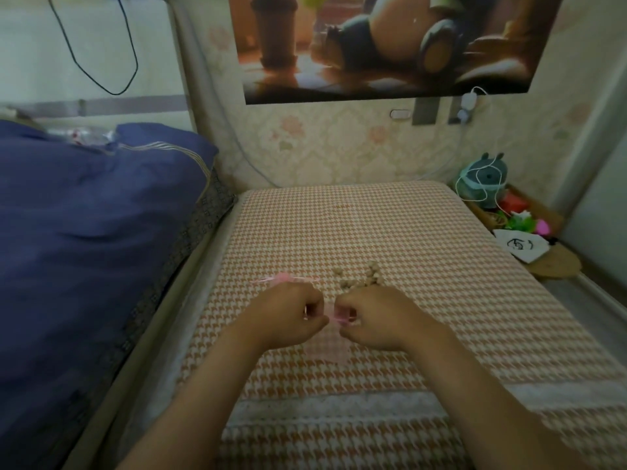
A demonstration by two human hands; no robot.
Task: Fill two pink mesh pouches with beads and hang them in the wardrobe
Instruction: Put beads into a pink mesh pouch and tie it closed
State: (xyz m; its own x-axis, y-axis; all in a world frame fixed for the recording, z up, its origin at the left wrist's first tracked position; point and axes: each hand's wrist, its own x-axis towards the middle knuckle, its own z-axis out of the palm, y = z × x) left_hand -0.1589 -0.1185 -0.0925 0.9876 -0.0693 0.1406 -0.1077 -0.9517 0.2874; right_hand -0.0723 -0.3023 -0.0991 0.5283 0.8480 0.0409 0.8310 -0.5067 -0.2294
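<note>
My left hand point(291, 315) and my right hand point(371, 318) are held close together above the houndstooth cushion point(441, 266). Both pinch the top of one sheer pink mesh pouch point(327, 346), which hangs flat below the fingers, with its pink drawstring between my thumbs. A second pink pouch point(285, 279) with thin ribbons lies on the cushion just beyond my left hand. A small heap of tan beads point(359, 278) sits beyond my right hand. The pouch's mouth is hidden by my fingers.
A blue quilt point(84, 232) covers the bed at the left. To the right of the cushion, a low shelf holds a teal plush toy point(485, 179), colourful items and a white cloth point(520, 247). A poster hangs on the papered wall behind.
</note>
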